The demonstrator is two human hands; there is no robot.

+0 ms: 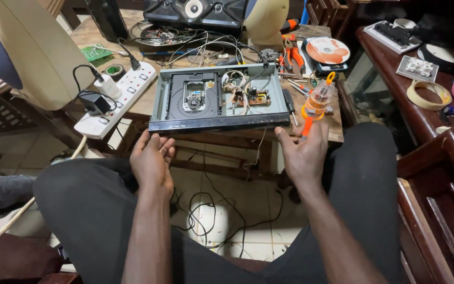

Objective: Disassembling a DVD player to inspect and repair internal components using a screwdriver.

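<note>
An opened disc player (219, 100) with its cover off lies on a small wooden table (337, 131), showing the disc drive and a circuit board with wires. My left hand (152, 160) hovers just below the player's front left corner, fingers apart, holding nothing. My right hand (303, 152) is at the player's front right corner and grips an orange and clear screwdriver (316, 102) that points upward.
A white power strip (116, 97) with plugged adapters lies left of the player. Pliers (291, 52), loose tools and a disc (328, 50) sit behind it, with a speaker unit (195, 11) at the back. Cables trail on the tiled floor (211, 210). A dark wooden cabinet (421, 115) stands right.
</note>
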